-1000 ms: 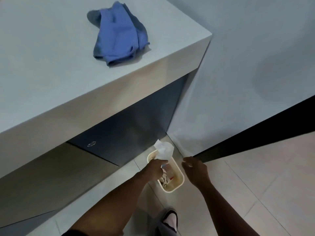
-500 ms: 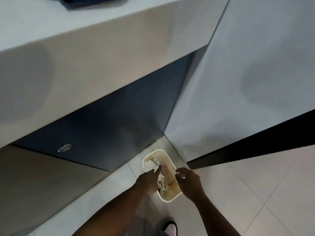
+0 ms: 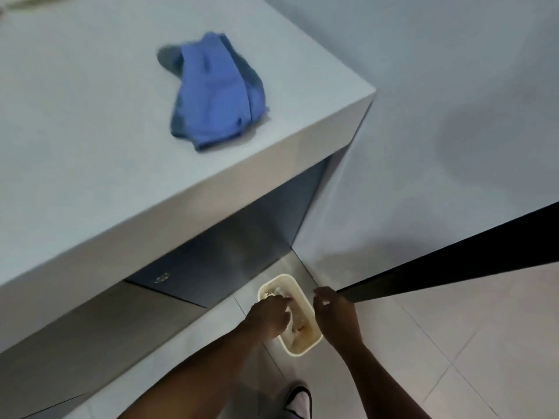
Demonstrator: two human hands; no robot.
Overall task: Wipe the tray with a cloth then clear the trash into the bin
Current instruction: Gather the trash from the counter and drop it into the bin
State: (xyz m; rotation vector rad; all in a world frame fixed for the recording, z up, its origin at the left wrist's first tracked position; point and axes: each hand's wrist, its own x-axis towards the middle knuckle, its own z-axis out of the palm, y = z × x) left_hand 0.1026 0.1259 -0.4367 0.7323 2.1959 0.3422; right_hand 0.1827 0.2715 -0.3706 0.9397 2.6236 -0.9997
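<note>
Fingers of left hand curl, grip unclear, over bin; no writing readable.

A pale grey desk filled the upper left, its thick front edge running down to a corner at the right. Beneath it sat a dark panel with a small round metal fitting. The floor was light tile, and a shoe showed at the bottom edge.

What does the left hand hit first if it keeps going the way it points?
Most likely the trash in the bin: the left hand points down into its opening. How deep it already reaches is unclear from this view.
</note>
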